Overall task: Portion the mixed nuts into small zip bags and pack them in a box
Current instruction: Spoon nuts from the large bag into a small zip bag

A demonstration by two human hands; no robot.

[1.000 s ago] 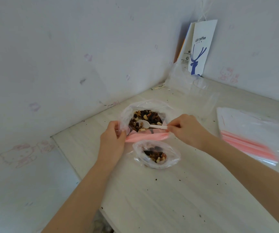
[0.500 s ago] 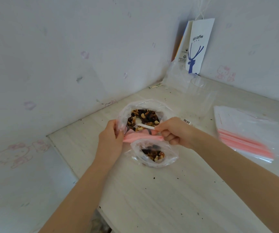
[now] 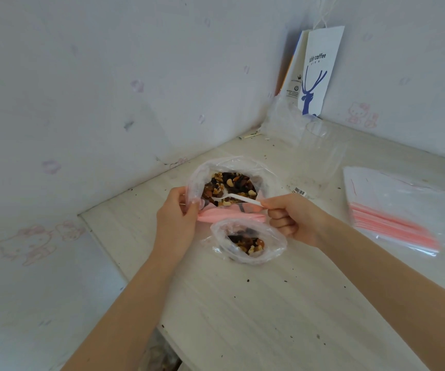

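Pale wood counter (image 3: 242, 317), stack of clear zip bags with pink strips (image 3: 392, 210) on its right, big clear bag of brown mixed nuts (image 3: 229, 186) mid-counter, small clear zip bag (image 3: 276, 238) with some nuts just in front, left hand (image 3: 175, 218) pinching big bag's rim, right hand (image 3: 293, 218) gripping white plastic spoon (image 3: 240, 198) dipped in big bag

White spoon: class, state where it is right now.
Head view, centre: the white spoon dips into the large nut bag, handle pinched by the right hand, just beyond the small bag.

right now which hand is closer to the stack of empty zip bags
Right. The right hand lies between the stack and the left hand, which grips the nut bag.
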